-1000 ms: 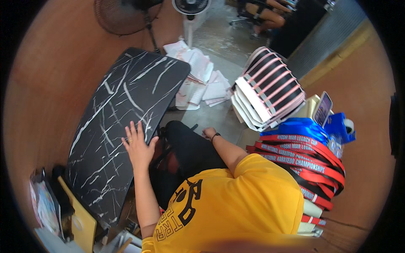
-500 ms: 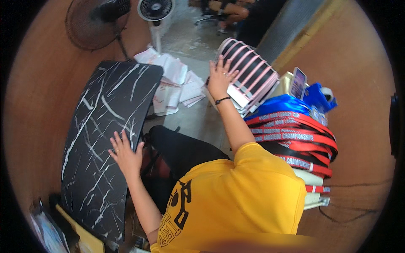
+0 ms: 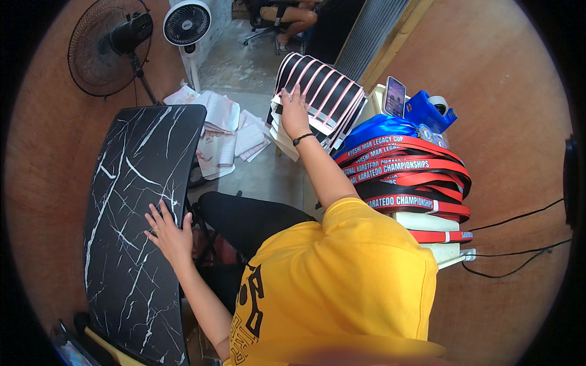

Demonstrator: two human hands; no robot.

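Your right hand [image 3: 293,110] has slid onto the striped sheets [image 3: 323,91], fingers spread | left hand [image 3: 168,229] flat on marbled desk [image 3: 128,183], fingers splayed.

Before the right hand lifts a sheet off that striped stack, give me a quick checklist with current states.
1. Right hand on the striped stack: ok, palm flat on the top sheet.
2. Grip on a single sheet: cannot tell, fingertips lie flat and no edge is pinched.
3. Left hand steadying: ok, spread flat on the black marble board.
4. Stack squared up: not ok, sheets are fanned and lean on the white pile below.
5. Neighbours apart from the stack: not ok, ribbons and a phone sit right beside it.
6. Board surface: ok, only the left hand shows on it.
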